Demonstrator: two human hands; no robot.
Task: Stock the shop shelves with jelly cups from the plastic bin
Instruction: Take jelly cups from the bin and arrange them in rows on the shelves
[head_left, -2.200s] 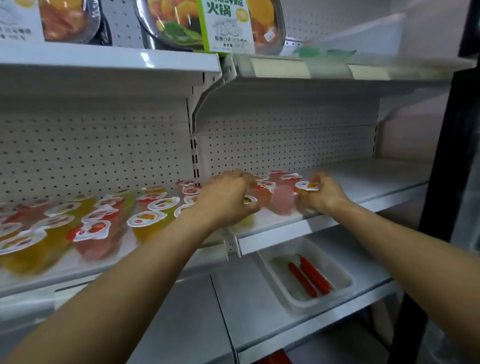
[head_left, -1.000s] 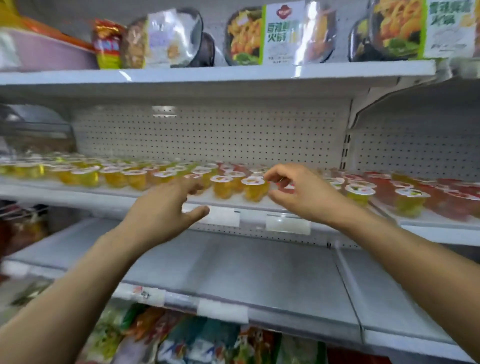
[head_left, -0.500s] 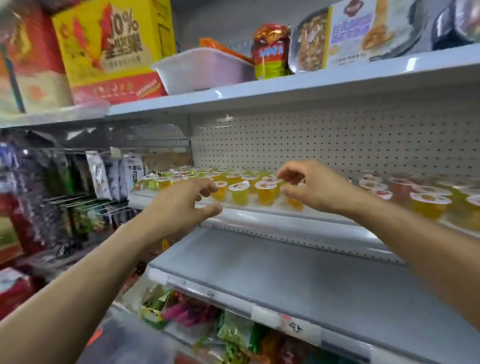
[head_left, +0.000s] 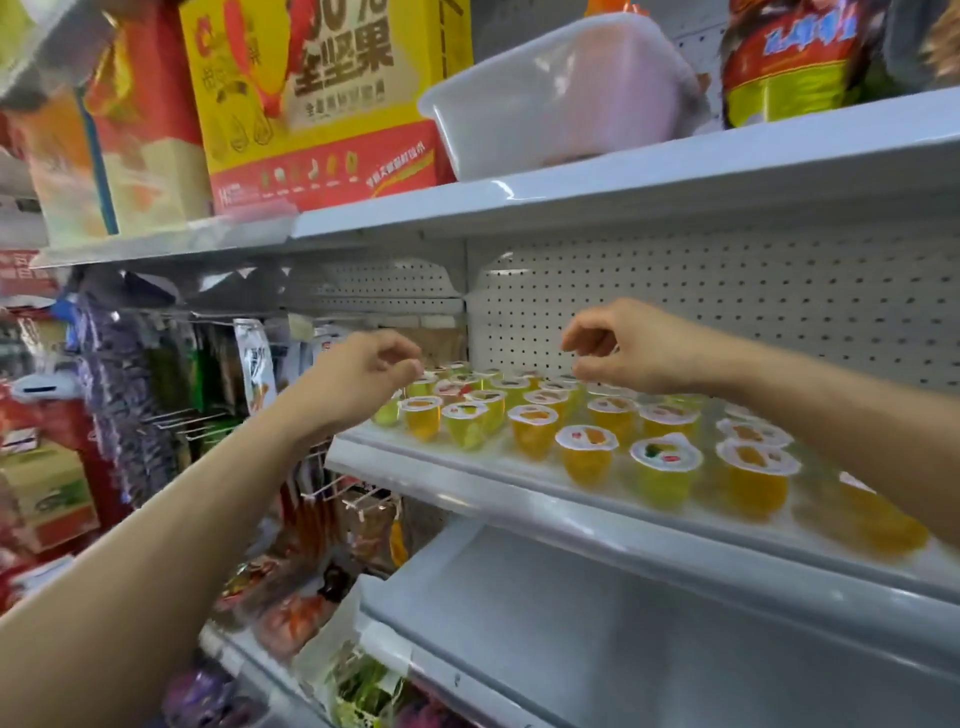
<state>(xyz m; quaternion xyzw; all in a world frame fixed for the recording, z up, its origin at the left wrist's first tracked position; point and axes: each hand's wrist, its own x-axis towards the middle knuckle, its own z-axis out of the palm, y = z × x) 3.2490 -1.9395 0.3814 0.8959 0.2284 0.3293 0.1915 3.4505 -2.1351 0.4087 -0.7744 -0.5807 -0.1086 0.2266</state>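
White pegboard is backing the middle shelf (head_left: 467, 475), where the jelly cups (head_left: 587, 457) are standing upright in rows (yellow, orange and green, under printed white lids). Both hands are hovering just above the back rows: the left hand (head_left: 358, 379) with fingertips pinched together on nothing, the right hand (head_left: 628, 348) loosely curled, not touching any cup. Overhead, a plastic bin (head_left: 561, 93) is sitting beside a yellow box (head_left: 322, 98).

both forearms were bare up to the frame edges, with no sleeves in view. the left hand (head_left: 358, 376) and the right hand (head_left: 631, 348) were uncovered too: no gloves, rings, watch or wristband showed.
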